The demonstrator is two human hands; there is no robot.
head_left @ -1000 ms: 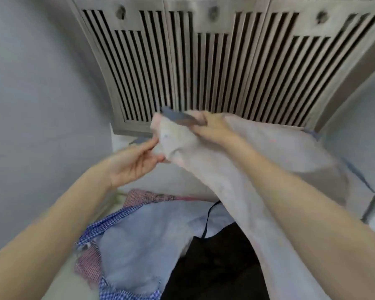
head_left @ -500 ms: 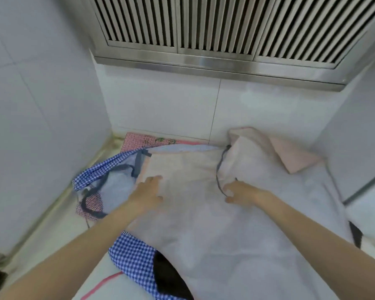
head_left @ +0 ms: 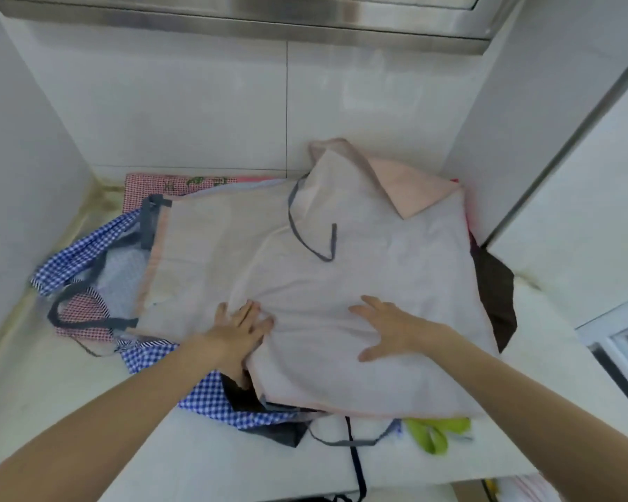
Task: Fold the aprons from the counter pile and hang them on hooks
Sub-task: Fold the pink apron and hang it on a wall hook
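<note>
Lying spread over the pile on the worktop [head_left: 544, 454], the pale apron [head_left: 341, 284] looks thin, light and limp; it should crease at a touch and hold no shape of its own. Both hands rest on its near half. The left hand [head_left: 238, 329] lies with fingers forward at the near-left edge; its thumb side seems tucked by a fold there, though the blur leaves that unsure. The right hand [head_left: 392, 326] is released, fingers spread flat on the cloth. A grey strap [head_left: 310, 244] loops loose across the far middle, and a pink corner [head_left: 410, 190] is turned back at the far right. Cloth this soft probably slides on the checked aprons [head_left: 211, 396] beneath, so pinching the hemmed corners should serve better than grabbing the middle, with the strap tucked in first.
</note>
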